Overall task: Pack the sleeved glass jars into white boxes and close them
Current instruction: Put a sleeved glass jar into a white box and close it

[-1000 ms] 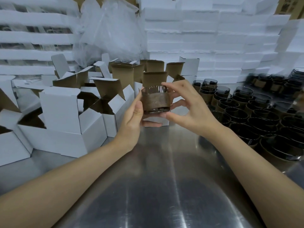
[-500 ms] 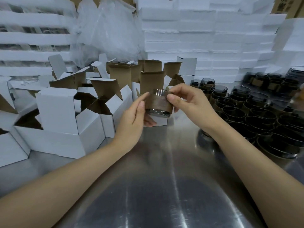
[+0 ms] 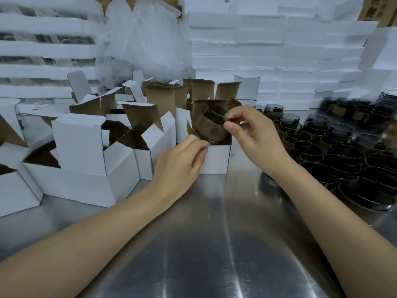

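Shiny worktop [image 3: 214, 233] below; left hand [image 3: 180, 160] and right hand [image 3: 255, 134] grip a tilted jar [image 3: 211, 125] over the box [image 3: 217, 160]; next, probably straighten and lower it

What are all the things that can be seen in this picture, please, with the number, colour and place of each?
held jar: one, dark glass in a brown sleeve, tilted over the centre box.
centre box: one, white, open, under the held jar.
other open boxes: many, white outside and brown inside, left part of the table.
sleeved jars: many, dark with brown sleeves, right part of the table.
white stacks: many, white, along the back.
plastic bag: one, clear, at the back, left of centre.
table: one, shiny metal, under everything.
left hand: one, at the held jar's lower edge; its grip is hidden.
right hand: one, fingers pinch the held jar's rim.
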Demonstrator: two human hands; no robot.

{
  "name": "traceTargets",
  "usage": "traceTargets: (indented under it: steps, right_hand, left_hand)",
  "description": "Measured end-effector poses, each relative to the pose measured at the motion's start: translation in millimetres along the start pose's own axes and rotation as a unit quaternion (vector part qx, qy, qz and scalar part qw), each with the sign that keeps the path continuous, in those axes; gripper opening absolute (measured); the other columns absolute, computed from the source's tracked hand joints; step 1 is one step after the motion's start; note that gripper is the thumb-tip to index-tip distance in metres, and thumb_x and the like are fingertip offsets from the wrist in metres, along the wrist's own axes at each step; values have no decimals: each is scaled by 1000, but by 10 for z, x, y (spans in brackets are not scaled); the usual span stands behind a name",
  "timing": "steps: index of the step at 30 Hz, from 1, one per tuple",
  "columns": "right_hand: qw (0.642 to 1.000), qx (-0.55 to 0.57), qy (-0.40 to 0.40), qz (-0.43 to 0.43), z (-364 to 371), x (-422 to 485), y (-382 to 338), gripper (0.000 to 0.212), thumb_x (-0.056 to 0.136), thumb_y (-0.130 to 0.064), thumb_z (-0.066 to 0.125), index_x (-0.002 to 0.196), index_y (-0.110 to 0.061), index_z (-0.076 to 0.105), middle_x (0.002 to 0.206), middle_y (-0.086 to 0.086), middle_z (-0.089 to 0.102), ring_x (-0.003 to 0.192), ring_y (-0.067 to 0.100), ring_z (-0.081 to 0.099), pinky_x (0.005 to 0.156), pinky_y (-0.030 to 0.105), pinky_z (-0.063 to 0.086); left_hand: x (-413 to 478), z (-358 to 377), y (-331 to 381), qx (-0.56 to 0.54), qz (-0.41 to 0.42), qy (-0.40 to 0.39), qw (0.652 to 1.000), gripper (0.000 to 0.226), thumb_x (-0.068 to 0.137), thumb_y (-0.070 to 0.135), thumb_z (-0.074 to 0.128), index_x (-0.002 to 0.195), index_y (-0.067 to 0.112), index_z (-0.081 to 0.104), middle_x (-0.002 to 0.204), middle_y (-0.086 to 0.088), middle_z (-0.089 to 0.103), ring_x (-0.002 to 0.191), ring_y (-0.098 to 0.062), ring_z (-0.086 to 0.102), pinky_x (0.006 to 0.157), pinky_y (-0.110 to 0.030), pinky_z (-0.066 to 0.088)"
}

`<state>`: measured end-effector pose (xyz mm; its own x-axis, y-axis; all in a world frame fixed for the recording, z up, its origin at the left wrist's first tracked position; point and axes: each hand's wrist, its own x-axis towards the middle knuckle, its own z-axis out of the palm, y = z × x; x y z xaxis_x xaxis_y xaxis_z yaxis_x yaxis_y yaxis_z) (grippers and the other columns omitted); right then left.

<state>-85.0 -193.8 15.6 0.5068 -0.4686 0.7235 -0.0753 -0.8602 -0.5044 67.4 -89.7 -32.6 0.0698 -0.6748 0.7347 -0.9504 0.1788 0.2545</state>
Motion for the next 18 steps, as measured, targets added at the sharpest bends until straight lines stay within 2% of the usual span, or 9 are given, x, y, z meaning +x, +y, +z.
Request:
traceTargets:
  steps: [2, 4, 8, 13, 15, 16, 18]
  right_hand:
    - [999, -34, 1, -7, -16, 7, -4, 5, 94, -11, 59, 95, -9, 63, 97, 4, 63, 87, 16, 56, 76, 14, 43]
    - [998, -55, 2, -4, -36, 14, -2, 7, 94, -11, 59, 95, -7, 64, 96, 5, 63, 86, 14, 54, 75, 9, 38]
    - [995, -92, -30, -13, -35, 14, -1, 7, 94, -14, 60, 97, -10, 64, 95, 0, 61, 90, 13, 55, 80, 15, 40]
    - [988, -130, -76, -33, -3, -2, -45, 8, 93, -17, 61, 97, -13, 67, 97, -5, 62, 98, 13, 49, 85, 24, 38]
    - [983, -148, -100, -33, 12, -6, -48, 10, 92, -16, 62, 98, -11, 68, 107, -3, 63, 109, 17, 47, 93, 31, 35]
    - [980, -162, -116, -27, 29, -9, -43, 12, 93, -16, 61, 98, -10, 69, 119, -2, 60, 118, 20, 43, 98, 32, 31]
    - [973, -183, -141, 8, 68, -21, -44, 16, 95, -17, 56, 96, -11, 72, 145, -3, 41, 136, 20, 24, 103, 33, 18]
  left_hand:
    - [-3, -3, 4, -6, 5, 12, 1000, 18, 93, 19, 59, 109, 15, 68, 102, 2, 65, 76, -8, 57, 64, -16, 47]
    - [1, -3, 14, -2, 2, 24, 1000, 15, 92, 21, 62, 104, 15, 69, 101, 3, 62, 69, -3, 48, 59, -12, 41]
    - [15, 11, 26, -5, -6, 43, 999, 14, 87, 24, 67, 97, 15, 70, 103, 0, 50, 69, -4, 43, 60, -5, 30]
    - [17, 37, 8, -23, -9, 45, 999, 14, 85, 25, 69, 95, 15, 71, 107, -1, 46, 72, -1, 42, 63, 1, 35]
    - [13, 41, -3, -26, -7, 46, 999, 15, 85, 26, 69, 95, 15, 70, 108, 0, 45, 77, -1, 42, 64, 0, 36]
    - [10, 43, -6, -26, -4, 47, 999, 15, 85, 26, 69, 95, 15, 69, 108, 1, 44, 80, -1, 42, 64, -2, 36]
    - [5, 47, -8, -21, 2, 49, 999, 15, 84, 26, 70, 95, 15, 69, 108, 1, 44, 85, 0, 42, 64, -3, 35]
